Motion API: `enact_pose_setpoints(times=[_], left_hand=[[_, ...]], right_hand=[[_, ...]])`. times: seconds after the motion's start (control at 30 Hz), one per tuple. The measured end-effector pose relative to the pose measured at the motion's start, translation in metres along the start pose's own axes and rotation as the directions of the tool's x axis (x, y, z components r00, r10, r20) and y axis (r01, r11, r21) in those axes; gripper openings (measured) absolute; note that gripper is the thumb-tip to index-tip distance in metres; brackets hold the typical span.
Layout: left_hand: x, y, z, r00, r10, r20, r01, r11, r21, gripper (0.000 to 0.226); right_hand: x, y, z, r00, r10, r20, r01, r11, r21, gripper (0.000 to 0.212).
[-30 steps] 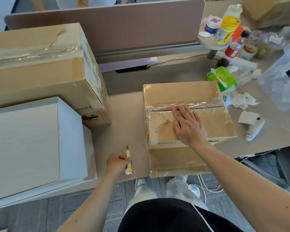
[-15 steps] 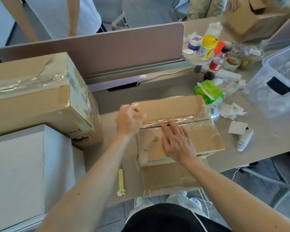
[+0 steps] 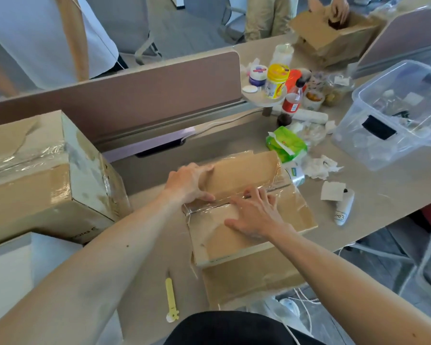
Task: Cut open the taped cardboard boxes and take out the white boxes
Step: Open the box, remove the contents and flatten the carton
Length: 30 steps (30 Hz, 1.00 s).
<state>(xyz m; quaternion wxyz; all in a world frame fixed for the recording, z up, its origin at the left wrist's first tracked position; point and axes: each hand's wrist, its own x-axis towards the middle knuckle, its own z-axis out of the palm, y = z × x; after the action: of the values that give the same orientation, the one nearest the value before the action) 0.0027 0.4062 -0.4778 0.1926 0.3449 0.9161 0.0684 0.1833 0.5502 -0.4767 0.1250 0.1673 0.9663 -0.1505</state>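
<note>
**Lower left.** A white box (image 3: 8, 282) stands on the desk (image 3: 383, 190), just in front of a large cardboard box (image 3: 35, 185). Clear tape covers the top seam of the large box. The two appear to touch (the left forearm hides part of the contact line).

**Near edge, left of centre.** A yellow utility knife (image 3: 171, 298) lies flat on the desk, apart from both hands.

**Centre.** A small cardboard box (image 3: 254, 280) sits at the near edge of the desk, directly in front of the person. A dark slit shows along its top seam, and loose clear tape clings to both flaps.
- The left hand (image 3: 187, 183) grips the left end of the far flap (image 3: 241, 173). The fingers curl over the flap's edge and the thumb lies below, at the seam. This flap is tilted upward.
- The right hand (image 3: 254, 215) lies palm down on the near flap (image 3: 222, 235). Its fingers are straight and spread, with the fingertips at the seam.
- The contents of this box cannot be seen.

**Right.** A green wipe pack (image 3: 285, 143) lies just behind the small box's far right corner. A white tube (image 3: 342, 207) lies on the desk, well apart from the box. A clear plastic bin (image 3: 393, 115) stands at the far right.
</note>
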Motion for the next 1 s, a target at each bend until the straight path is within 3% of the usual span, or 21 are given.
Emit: enact_pose_setpoints(times=[0.23, 0.47, 0.53, 0.67, 0.73, 0.8, 0.87, 0.93, 1.0], left_hand=[[-0.001, -0.006, -0.001, 0.998, 0.052, 0.030, -0.053, 0.997, 0.049, 0.104], [0.002, -0.009, -0.011, 0.992, 0.088, 0.091, -0.090, 0.996, 0.015, 0.109], [0.000, -0.007, -0.012, 0.990, 0.092, 0.103, -0.094, 0.995, 0.018, 0.108], [-0.001, -0.006, -0.011, 0.991, 0.084, 0.105, -0.088, 0.996, 0.030, 0.107], [-0.002, -0.006, -0.010, 0.989, 0.080, 0.121, -0.085, 0.996, 0.041, 0.109], [-0.001, -0.008, -0.009, 0.989, 0.079, 0.127, -0.088, 0.994, 0.064, 0.110], [-0.002, -0.008, -0.009, 0.989, 0.089, 0.116, -0.099, 0.992, 0.081, 0.113], [-0.005, -0.002, -0.007, 0.990, 0.102, 0.101, -0.113, 0.987, 0.110, 0.126], [-0.012, 0.009, -0.001, 0.990, 0.097, 0.103, -0.115, 0.976, 0.183, 0.145]], right_hand=[[0.008, -0.005, -0.016, 0.995, -0.101, 0.001, 0.101, 0.990, -0.094, 0.074], [-0.033, -0.002, -0.035, 0.932, -0.208, -0.296, 0.194, 0.978, -0.076, 0.065], [-0.050, 0.000, -0.038, 0.922, -0.208, -0.326, 0.195, 0.978, -0.072, 0.060], [-0.075, -0.005, -0.058, 0.965, -0.099, -0.244, 0.117, 0.991, 0.058, 0.051], [-0.084, -0.010, -0.070, 0.981, 0.005, -0.192, 0.012, 0.996, 0.090, 0.067], [-0.089, -0.004, -0.072, 0.989, 0.134, -0.066, -0.127, 0.986, 0.107, 0.068], [-0.093, 0.004, -0.067, 0.972, 0.218, 0.090, -0.227, 0.967, 0.116, 0.055], [-0.093, 0.014, -0.053, 0.944, 0.274, 0.183, -0.295, 0.950, 0.100, 0.059], [-0.087, 0.022, -0.038, 0.933, 0.327, 0.151, -0.342, 0.936, 0.083, 0.074]])
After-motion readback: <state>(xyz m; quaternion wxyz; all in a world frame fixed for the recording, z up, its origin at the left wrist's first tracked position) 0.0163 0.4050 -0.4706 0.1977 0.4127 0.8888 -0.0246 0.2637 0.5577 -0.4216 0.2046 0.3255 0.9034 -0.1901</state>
